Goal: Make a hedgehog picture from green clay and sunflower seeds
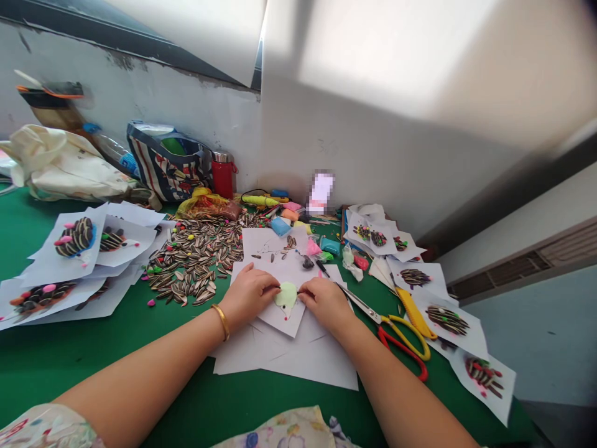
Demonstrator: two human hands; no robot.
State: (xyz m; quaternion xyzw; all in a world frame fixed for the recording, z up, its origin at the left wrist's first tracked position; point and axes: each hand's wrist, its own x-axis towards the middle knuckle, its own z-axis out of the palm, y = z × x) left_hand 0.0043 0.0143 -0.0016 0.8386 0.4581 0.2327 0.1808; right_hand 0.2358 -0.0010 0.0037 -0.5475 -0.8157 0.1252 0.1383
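Observation:
A pale green clay shape (286,297) lies on a small white sheet (289,314) on top of a stack of white paper (298,358). My left hand (249,294), a gold bangle on its wrist, rests on the sheet with curled fingers touching the clay's left edge. My right hand (326,300) sits at the clay's right edge, fingertips pinched together against it. What the fingertips hold, if anything, is too small to see.
A heap of striped sunflower seeds (193,261) lies left of the paper. Finished seed-and-clay pictures (74,239) lie at the left and at the right (448,318). Scissors (392,330), a yellow knife (413,311), clay lumps (282,225), a bag (168,162) and a red flask (224,174) stand around the green table (56,354).

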